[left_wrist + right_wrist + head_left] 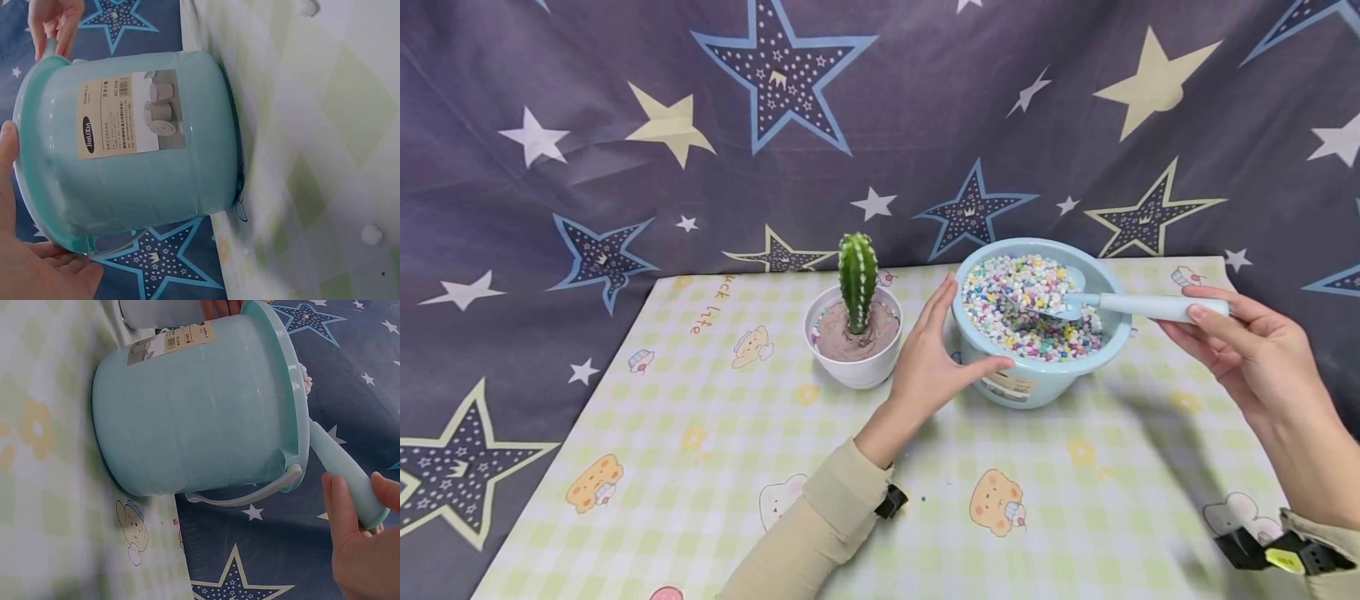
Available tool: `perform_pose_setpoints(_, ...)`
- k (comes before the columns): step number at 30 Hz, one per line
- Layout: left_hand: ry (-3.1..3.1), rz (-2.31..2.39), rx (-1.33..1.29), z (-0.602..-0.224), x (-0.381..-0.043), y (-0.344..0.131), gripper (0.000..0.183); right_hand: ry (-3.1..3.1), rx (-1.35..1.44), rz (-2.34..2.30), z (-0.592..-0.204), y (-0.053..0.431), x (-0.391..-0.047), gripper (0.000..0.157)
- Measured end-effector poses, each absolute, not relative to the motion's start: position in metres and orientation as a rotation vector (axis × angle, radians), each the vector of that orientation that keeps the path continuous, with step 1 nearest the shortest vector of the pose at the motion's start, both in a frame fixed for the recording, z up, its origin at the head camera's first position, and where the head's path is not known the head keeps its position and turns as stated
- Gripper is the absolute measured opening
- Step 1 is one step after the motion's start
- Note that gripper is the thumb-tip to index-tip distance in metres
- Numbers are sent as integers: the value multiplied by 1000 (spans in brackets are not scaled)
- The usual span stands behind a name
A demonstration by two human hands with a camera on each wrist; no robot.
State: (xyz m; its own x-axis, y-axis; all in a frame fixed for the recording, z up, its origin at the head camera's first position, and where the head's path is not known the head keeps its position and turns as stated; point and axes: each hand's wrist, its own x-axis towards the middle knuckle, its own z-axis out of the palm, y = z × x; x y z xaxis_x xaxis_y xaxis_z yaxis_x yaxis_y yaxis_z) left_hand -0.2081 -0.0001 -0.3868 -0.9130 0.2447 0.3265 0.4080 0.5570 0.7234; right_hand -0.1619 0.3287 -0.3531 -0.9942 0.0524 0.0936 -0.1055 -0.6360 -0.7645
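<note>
Right grip (1262, 350) clamped on scoop (1150, 305) — left grip (928, 358) spread against blue bucket (1058, 383)

The left arm (820, 525) reaches forward and slants to the right; the left hand (928, 362) spreads wide, fingers together and pointing away from the body, thumb stretched out to the right. The right arm (1318, 479) enters at the right edge, and the right hand (1273, 358) pinches between thumb and fingers, fingertips aimed leftward.
</note>
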Motion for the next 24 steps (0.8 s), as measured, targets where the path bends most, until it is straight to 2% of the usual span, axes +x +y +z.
perform_pose_setpoints(24,-2595,-1400,-538,-382,-210,-8,108,-1282,135,2778,-351,327,-161,36)
